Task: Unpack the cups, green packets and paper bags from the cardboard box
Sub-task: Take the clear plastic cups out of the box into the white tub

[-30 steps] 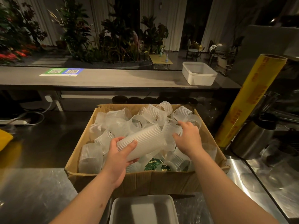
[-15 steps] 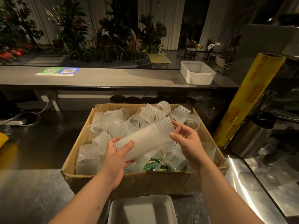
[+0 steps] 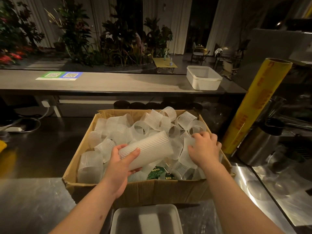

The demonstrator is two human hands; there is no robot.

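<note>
Cardboard box (image 3: pixel 168 190): open on the steel worktop (image 3: pixel 30 200), straight in front of the person, near wall towards the camera
Loose cups (image 3: pixel 141 129): frosted, ribbed plastic, heaped every way inside the box and filling it almost to the rim, some on their sides with their mouths showing
Stack of cups (image 3: pixel 148 149): a long ribbed column of nested cups, lying tilted above the heap in the middle of the box, far end higher and pointing to the right
Left hand (image 3: pixel 119 164): grips the near end of the stack, thumb across the top, fingers wrapped underneath, forearm crossing the near wall of the box
Right hand (image 3: pixel 205 150): palm down over the cups by the right wall, fingers bent onto them, thumb against a cup; whether it has closed on one cannot be told
Green packets (image 3: pixel 157 173): low in the near part of the box, partly under cups, between the two wrists
White tray (image 3: pixel 146 218): just in front of the box, at the bottom edge of the view
Yellow roll (image 3: pixel 256 102): leaning upright right of the box, beside a steel jug (image 3: pixel 258 146)
White tub (image 3: pixel 203 77): on the long counter (image 3: pixel 118 81) beyond the box
</note>
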